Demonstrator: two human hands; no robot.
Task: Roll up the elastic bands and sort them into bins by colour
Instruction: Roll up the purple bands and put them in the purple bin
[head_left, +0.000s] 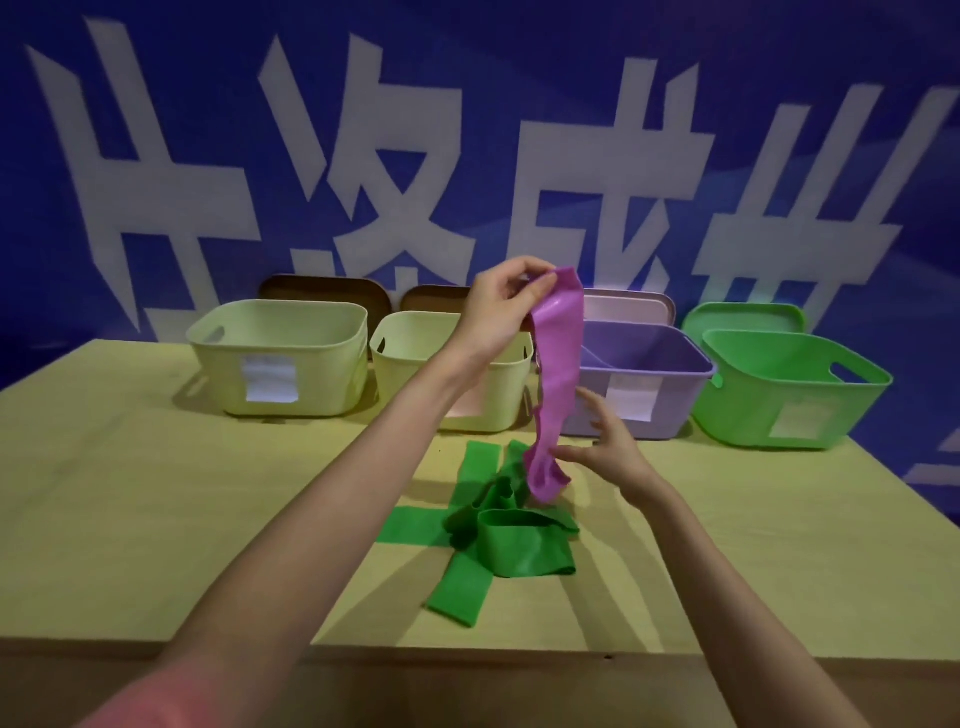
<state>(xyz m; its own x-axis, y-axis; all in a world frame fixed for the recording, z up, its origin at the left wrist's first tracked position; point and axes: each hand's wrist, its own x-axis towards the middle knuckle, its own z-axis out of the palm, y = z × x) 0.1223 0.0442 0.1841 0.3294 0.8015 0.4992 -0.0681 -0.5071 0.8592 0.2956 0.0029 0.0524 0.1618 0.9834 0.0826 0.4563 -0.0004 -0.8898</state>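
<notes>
A purple band (556, 384) is pinched at its top by the left hand (498, 306) and hangs above mid-worktop, hiding part of the purple bin (670, 364). The right hand (613, 447), fingers spread wide, touches its lower end. Green bands (511, 540) lie crumpled beneath.

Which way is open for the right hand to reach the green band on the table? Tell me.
Probably straight down: the right hand hovers open just above and behind the green band, with only the hanging purple band's tail beside it.
</notes>
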